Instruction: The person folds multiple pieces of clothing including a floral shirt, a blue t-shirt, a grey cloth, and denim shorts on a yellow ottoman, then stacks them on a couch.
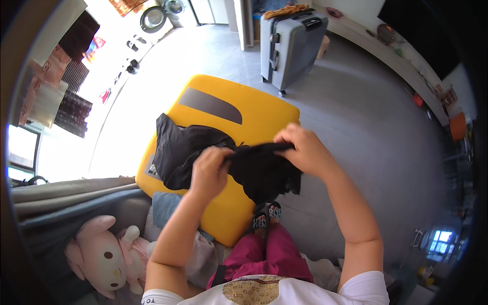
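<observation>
A black garment [267,170] hangs stretched between my hands. My left hand [211,170] pinches its upper edge at one end, and my right hand [301,147] grips the other end. The cloth drapes down over the near right side of a yellow padded ottoman [269,109] with a grey patch on top. Another dark, crumpled piece of clothing [185,147] lies on the ottoman beside my left hand. Whether the two dark cloths are joined, I cannot tell.
A grey suitcase [297,51] stands upright on the tiled floor beyond the ottoman. At lower left, a pink plush toy [104,254] sits on the sofa beside folded blue cloth [166,208]. Clothes [73,76] hang at far left. My sandalled feet [267,216] are below the garment.
</observation>
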{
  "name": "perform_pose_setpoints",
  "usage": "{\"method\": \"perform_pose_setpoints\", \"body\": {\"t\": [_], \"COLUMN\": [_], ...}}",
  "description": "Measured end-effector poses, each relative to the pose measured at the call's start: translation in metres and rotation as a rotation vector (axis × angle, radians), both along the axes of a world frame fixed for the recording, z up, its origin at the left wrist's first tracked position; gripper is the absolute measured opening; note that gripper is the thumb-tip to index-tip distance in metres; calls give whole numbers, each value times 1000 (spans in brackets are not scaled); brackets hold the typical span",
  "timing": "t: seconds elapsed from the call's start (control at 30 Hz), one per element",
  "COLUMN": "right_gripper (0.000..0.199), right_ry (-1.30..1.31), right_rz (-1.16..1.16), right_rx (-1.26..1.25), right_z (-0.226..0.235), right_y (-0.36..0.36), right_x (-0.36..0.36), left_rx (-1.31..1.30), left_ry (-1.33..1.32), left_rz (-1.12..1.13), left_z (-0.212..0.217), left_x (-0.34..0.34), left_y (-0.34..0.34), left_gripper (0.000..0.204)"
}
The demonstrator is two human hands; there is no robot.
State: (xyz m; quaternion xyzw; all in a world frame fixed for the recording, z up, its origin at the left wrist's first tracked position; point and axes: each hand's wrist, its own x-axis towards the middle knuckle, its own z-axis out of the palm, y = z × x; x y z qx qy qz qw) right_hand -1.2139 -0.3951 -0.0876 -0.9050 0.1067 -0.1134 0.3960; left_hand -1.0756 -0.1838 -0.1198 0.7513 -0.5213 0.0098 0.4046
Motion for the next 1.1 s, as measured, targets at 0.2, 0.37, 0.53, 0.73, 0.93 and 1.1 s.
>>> {"method": "perform_pose_setpoints", "body": {"t": [0.2,0.37,0.53,0.73,0.93,1.1], "right_gripper": [19,27,12,12,12,24], "right_ry": [-524,-622,-692,-379,-130,69], "right_rz": [53,310,527,692,866,884], "right_rx": [17,-64,-133,-62,67,242], "right_z": [68,96,34,-145,-215,-247], "right_y": [34,64,97,143,170,176], "right_x": [95,94,42,-9,-65,-86], "left_rx": [-239,-439,-268,265,536,685], "left_ry": [-109,-180,115,572,740,895], "left_rz": [374,344,253,322,195,117], "left_z": [81,121,78,-74,-143,-176], "left_x": [67,47,-20,-93,-137,-149], "left_y": [25,68,124,190,221,233], "left_gripper": [30,15,28,35,36,26]}}
